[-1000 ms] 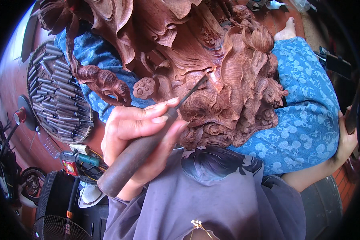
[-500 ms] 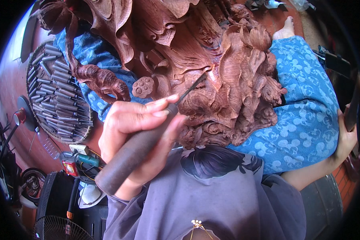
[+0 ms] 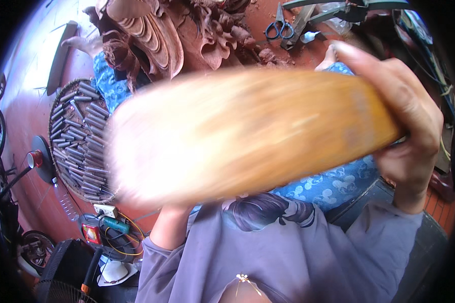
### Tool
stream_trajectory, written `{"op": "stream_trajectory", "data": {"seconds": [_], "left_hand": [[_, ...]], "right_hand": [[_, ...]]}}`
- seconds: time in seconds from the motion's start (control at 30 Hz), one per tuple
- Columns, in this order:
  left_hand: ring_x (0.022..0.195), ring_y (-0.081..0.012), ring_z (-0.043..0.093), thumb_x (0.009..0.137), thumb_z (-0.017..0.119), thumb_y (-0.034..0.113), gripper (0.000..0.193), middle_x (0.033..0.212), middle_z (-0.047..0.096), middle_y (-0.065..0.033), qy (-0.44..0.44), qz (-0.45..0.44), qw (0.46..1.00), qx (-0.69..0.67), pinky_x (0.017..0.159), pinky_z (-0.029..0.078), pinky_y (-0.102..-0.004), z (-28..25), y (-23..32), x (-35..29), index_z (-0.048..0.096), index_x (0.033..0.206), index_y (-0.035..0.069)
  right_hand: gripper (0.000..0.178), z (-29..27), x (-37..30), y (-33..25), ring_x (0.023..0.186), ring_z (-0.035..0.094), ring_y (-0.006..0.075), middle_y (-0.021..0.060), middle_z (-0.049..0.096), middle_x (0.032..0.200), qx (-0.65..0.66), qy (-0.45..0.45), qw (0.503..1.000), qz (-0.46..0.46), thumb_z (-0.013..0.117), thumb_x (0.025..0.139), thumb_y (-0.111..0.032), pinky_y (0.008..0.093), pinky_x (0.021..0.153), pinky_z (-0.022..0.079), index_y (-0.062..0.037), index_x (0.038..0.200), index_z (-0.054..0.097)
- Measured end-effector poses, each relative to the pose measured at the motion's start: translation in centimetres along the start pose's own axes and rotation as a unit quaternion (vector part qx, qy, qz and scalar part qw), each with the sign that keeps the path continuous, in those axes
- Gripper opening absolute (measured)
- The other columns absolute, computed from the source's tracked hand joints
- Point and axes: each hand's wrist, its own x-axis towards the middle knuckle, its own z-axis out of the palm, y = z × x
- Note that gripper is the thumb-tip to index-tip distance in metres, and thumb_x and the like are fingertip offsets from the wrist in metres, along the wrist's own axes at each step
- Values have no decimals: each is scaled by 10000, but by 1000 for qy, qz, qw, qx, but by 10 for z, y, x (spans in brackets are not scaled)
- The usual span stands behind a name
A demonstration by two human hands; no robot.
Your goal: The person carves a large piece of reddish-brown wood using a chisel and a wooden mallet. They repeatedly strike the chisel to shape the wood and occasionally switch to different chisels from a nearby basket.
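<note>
A tan wooden mallet (image 3: 253, 136), a broad thick slab smeared by motion, fills the middle of the view. My right hand (image 3: 409, 116) is closed around its right end, thumb along the upper edge. Behind the mallet's left part my left hand is hidden; only my left forearm (image 3: 169, 227) shows below it, so its fingers and anything in them cannot be seen. A reddish-brown wood carving (image 3: 162, 38) with curling leaf-like folds rises beyond the mallet, which covers its nearer part.
A round basket (image 3: 55, 108) of several dark-handled chisels (image 3: 83, 146) lies left. Scissors (image 3: 279, 29) and a small white bottle (image 3: 309, 37) rest on the floor beyond. At lower left are a plastic bottle (image 3: 65, 202), a power strip (image 3: 106, 210) and a fan (image 3: 50, 293).
My right hand has come up from beside my knee, bringing the mallet across the view. My left hand, earlier holding a chisel against the carving, is now hidden. The view has shifted.
</note>
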Motion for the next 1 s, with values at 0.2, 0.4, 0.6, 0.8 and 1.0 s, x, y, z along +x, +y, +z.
{"op": "stream_trajectory", "data": {"seconds": [0.2,0.4,0.6,0.8,1.0], "left_hand": [[950,-192,638,747,792,62,396,1062,665,-101,23,-61,996,-56,867,498,-342,5,-10,-8,618,1093,-21],[999,-199,633,756,786,111,447,1082,669,-98,47,-64,991,-111,897,491,-363,5,-8,-7,604,1147,-7],[1031,-193,628,799,752,70,411,1107,662,-106,2,-91,995,-42,901,490,-333,4,-12,-3,585,1159,-39],[984,-164,644,828,732,56,352,1078,670,-97,14,-89,995,-39,861,512,-306,4,-19,0,594,1129,-62],[996,-185,645,836,719,32,367,1087,664,-119,13,-101,995,-3,873,518,-310,2,-22,4,579,1160,-67]], "right_hand": [[451,-8,57,-47,555,493,181,25,438,649,-101,-26,989,-107,642,660,-181,282,495,412,-176,1100,743],[469,2,69,-55,553,490,171,18,435,656,-143,-28,983,-115,658,626,-181,291,487,399,-185,1086,747],[510,3,71,-55,671,518,202,49,469,779,-126,-53,985,-104,658,638,-123,305,585,408,-154,1146,703],[558,6,72,-50,821,529,236,78,493,935,-109,-57,986,-109,648,644,-65,318,712,410,-119,1199,657],[608,10,72,-39,971,540,270,107,516,1090,-77,-69,989,-105,637,649,-7,331,839,411,-84,1252,610]]}}
